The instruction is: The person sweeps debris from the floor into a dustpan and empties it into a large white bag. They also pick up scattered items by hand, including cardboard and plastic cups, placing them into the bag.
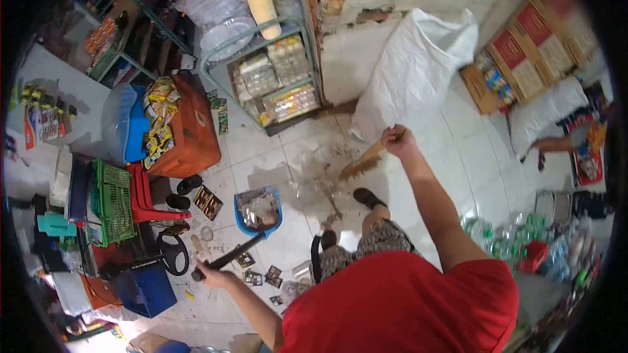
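1. Dustpan (259, 212) sits on the white floor (294, 150), left of the middle. It is blue and full of trash.
2. A long black handle (229, 256) goes from the dustpan down to the left hand (210, 277). That hand is closed tight around the end of the handle.
3. Small packets (261, 276) lie flat on the floor just beside that hand.
4. A red crate (191, 132) stands on the floor, farther left and up from the dustpan.
5. Some dirt (327, 183) is spread on the floor between the dustpan and the brush.
6. A brush (362, 165) with a wooden handle touches the floor, right of the dustpan.
7. The right hand (399, 140) is closed around the top of the brush.
8. A big white sack (418, 65) leans on the wall just behind that hand.
9. The two hands are well apart.
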